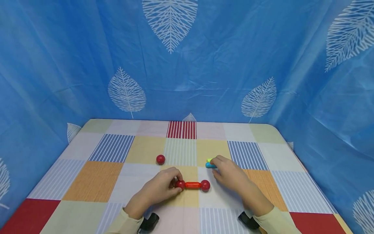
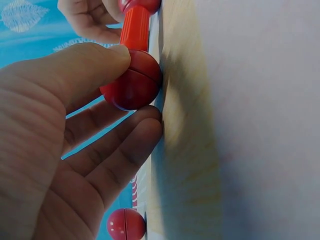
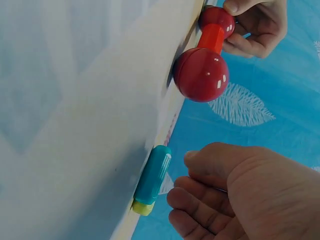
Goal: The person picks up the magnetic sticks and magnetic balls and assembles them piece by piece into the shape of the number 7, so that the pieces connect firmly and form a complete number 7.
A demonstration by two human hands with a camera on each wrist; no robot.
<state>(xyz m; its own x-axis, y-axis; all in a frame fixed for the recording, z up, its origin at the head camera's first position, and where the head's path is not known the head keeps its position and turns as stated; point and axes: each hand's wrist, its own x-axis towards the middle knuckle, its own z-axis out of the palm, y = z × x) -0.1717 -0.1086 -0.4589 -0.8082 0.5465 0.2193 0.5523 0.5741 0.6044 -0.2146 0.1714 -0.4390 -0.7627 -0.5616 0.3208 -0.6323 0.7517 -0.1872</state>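
Note:
A dumbbell-shaped piece, an orange-red rod point(image 1: 193, 185) with a red ball point(image 1: 205, 185) at its right end and another red ball point(image 2: 132, 82) at its left, lies on the patterned tabletop. My left hand point(image 1: 163, 186) pinches the left ball between thumb and fingers. A blue rod point(image 3: 154, 174) and a yellow-green rod point(image 3: 143, 207) lie side by side farther right. Beside them is my right hand point(image 1: 229, 172), its fingers loosely bent and holding nothing; in the right wrist view a gap shows between fingertips and blue rod.
A loose red ball point(image 1: 160, 159) sits beyond my left hand. The table is covered with a patchwork cloth point(image 1: 93, 182). Blue curtains point(image 1: 187, 81) with white leaf prints hang behind it and at both sides.

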